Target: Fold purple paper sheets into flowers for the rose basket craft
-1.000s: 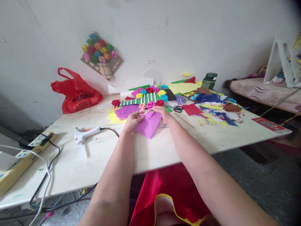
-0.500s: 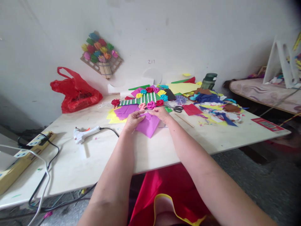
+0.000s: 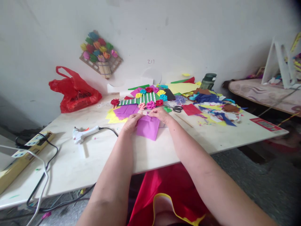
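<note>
A bright purple sheet of paper (image 3: 148, 129) lies on the pale table (image 3: 150, 150) in front of me. My left hand (image 3: 131, 121) pinches its upper left edge, fingers closed on the paper. My right hand (image 3: 160, 113) grips the upper right edge the same way. Just beyond my hands sits a green-and-white striped craft piece (image 3: 143, 99) ringed with small coloured paper roses. A darker purple sheet (image 3: 125, 110) lies over yellow paper to the left of it.
A white glue gun (image 3: 83, 134) with a black cord lies to the left. A power strip (image 3: 28, 147) sits at the far left, a red plastic bag (image 3: 74, 91) by the wall. Scissors (image 3: 176, 108), paper scraps (image 3: 216, 108) and a green bottle (image 3: 208, 81) crowd the right.
The purple sheet has turned from a diamond with one corner pointing at me to a squarer shape, and my hands have shifted slightly along its top edge.
</note>
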### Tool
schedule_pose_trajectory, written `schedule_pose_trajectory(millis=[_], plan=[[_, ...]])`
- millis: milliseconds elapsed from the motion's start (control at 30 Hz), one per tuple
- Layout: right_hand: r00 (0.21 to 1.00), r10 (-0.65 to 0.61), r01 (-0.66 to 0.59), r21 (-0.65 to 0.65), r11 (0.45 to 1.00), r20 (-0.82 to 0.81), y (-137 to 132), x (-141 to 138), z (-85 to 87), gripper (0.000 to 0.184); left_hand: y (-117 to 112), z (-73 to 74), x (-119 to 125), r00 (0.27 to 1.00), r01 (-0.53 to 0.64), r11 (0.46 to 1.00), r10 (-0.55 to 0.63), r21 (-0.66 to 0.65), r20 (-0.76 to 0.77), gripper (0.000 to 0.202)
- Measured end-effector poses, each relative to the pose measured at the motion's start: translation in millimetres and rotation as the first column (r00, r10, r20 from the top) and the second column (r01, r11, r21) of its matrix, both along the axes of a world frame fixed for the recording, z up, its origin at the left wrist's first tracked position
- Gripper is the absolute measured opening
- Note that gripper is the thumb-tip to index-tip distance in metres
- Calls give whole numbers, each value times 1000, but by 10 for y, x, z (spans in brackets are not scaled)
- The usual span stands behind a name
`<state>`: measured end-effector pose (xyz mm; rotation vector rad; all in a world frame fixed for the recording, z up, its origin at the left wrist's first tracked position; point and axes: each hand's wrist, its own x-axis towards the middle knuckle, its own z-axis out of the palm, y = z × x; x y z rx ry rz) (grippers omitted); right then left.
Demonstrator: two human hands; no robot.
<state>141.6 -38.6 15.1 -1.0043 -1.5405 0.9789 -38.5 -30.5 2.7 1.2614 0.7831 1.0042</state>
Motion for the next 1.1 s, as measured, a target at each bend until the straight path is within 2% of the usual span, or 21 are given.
schedule_pose_trajectory(millis=[133, 367, 600, 800, 967, 1100], plan=[[998, 62, -62, 2, 998, 28, 13, -11, -28, 22, 16, -48, -6, 992, 101, 993, -96, 54, -85, 35], [997, 44, -43, -12, 999, 58, 24, -4, -40, 19, -15, -16, -6, 977, 99, 991, -78, 94, -200, 36], [997, 62, -62, -9, 998, 50, 18, 11, -45, 28, -34, 18, -31, 948, 95, 986, -47, 137, -314, 37], [996, 35, -37, 25, 999, 77, 63, 17, -81, 20, 17, -19, -38, 944, 118, 977, -55, 175, -326, 36], [996, 9, -12, 27, 1000, 84, 76, 6, -90, 17, 11, 6, -31, 937, 127, 974, -57, 186, -343, 34], [998, 3, -5, 38, 999, 63, 80, 10, -87, 16, -4, 22, -21, 943, 147, 979, -95, 143, -320, 31]])
